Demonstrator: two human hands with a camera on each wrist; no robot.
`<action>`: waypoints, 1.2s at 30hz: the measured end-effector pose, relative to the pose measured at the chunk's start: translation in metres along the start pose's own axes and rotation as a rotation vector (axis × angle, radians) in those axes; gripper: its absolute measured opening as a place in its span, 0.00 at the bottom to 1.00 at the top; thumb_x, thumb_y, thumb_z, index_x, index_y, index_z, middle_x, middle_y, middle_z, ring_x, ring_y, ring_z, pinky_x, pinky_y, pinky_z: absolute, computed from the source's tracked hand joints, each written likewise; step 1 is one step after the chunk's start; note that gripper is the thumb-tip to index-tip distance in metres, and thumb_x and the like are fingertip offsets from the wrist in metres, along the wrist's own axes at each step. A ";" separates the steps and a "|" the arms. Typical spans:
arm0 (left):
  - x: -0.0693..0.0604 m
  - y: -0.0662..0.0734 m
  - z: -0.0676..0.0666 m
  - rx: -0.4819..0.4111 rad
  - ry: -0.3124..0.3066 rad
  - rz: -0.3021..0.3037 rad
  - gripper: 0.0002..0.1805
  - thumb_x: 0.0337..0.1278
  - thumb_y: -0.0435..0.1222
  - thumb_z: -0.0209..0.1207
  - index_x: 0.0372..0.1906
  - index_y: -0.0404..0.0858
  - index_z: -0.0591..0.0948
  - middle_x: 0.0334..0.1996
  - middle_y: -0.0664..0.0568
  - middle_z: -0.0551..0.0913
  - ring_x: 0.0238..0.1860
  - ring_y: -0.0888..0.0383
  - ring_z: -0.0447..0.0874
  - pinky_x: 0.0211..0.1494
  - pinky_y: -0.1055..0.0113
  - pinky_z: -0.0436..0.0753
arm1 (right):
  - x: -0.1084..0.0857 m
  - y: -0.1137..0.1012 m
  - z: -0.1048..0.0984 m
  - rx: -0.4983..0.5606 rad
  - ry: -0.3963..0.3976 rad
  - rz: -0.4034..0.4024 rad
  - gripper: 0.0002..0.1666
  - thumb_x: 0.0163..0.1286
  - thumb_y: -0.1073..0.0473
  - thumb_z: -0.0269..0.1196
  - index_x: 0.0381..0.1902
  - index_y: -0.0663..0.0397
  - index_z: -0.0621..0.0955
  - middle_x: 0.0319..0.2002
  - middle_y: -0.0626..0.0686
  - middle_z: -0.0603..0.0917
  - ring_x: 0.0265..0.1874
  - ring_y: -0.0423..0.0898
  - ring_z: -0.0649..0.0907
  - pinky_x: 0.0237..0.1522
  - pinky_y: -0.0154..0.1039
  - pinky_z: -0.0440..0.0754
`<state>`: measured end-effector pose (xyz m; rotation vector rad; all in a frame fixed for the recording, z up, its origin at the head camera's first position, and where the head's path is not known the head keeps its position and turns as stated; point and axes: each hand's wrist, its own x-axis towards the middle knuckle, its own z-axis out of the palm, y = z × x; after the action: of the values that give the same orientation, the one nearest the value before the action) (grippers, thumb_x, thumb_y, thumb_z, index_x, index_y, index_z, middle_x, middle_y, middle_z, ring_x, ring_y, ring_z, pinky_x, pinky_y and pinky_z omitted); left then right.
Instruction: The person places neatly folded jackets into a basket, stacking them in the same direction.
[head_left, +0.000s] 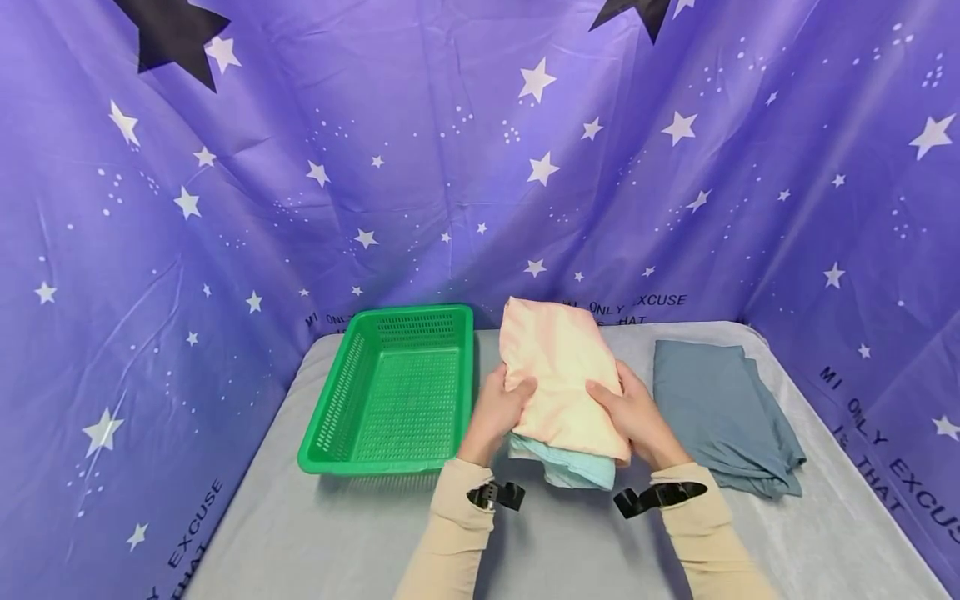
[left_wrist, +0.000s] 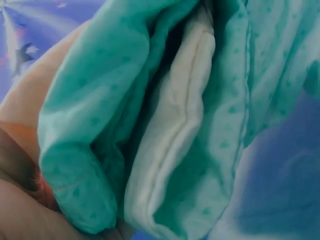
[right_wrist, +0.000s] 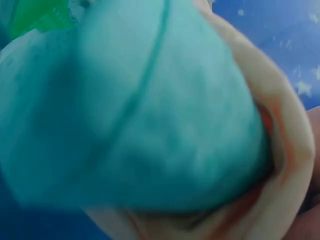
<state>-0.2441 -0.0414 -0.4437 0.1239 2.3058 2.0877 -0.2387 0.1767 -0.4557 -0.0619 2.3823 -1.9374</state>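
Note:
Both hands hold a bundle of folded fabric above the table in the head view. On top lies a peach-coloured cloth [head_left: 558, 367], and a mint-green cloth [head_left: 573, 467] hangs out below it. My left hand [head_left: 497, 412] grips the left side, thumb on the peach face. My right hand [head_left: 637, 417] grips the right side likewise; the other fingers of both are mostly hidden behind. In the left wrist view the mint cloth [left_wrist: 95, 105] shows small printed marks and a pale seamed layer [left_wrist: 170, 135] between its folds. The right wrist view has blurred mint fabric [right_wrist: 165, 115] wrapped by a peach edge [right_wrist: 285, 125].
A green plastic basket [head_left: 463, 392] with perforated sides stands on the left of the grey-covered table [head_left: 360, 542]. A folded blue-grey cloth [head_left: 708, 408] lies to the right. Purple star-printed curtains [head_left: 450, 167] surround the table at the back and sides.

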 end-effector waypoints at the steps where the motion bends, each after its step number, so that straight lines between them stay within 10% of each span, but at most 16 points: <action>1: -0.001 0.005 -0.006 -0.003 -0.007 0.009 0.20 0.70 0.34 0.59 0.63 0.32 0.78 0.36 0.47 0.84 0.29 0.62 0.80 0.36 0.69 0.81 | 0.000 -0.006 0.001 0.021 -0.022 -0.008 0.38 0.79 0.52 0.58 0.80 0.53 0.58 0.64 0.66 0.74 0.43 0.40 0.83 0.46 0.34 0.83; 18: -0.002 0.061 -0.101 -0.011 -0.009 -0.035 0.15 0.74 0.36 0.57 0.60 0.36 0.76 0.25 0.57 0.80 0.21 0.64 0.80 0.26 0.68 0.82 | 0.019 -0.080 0.046 0.067 -0.242 -0.109 0.37 0.79 0.50 0.58 0.78 0.53 0.62 0.60 0.64 0.81 0.42 0.41 0.86 0.45 0.40 0.86; 36: -0.001 0.054 -0.166 0.083 -0.044 -0.084 0.13 0.76 0.42 0.56 0.55 0.39 0.74 0.17 0.62 0.68 0.14 0.66 0.67 0.20 0.73 0.74 | 0.044 -0.084 0.098 0.127 -0.362 -0.070 0.32 0.81 0.50 0.55 0.76 0.54 0.64 0.59 0.61 0.83 0.43 0.41 0.87 0.45 0.41 0.87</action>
<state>-0.2534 -0.2007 -0.3736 0.0727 2.3307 1.9316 -0.2760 0.0605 -0.3946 -0.4525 2.0470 -1.9066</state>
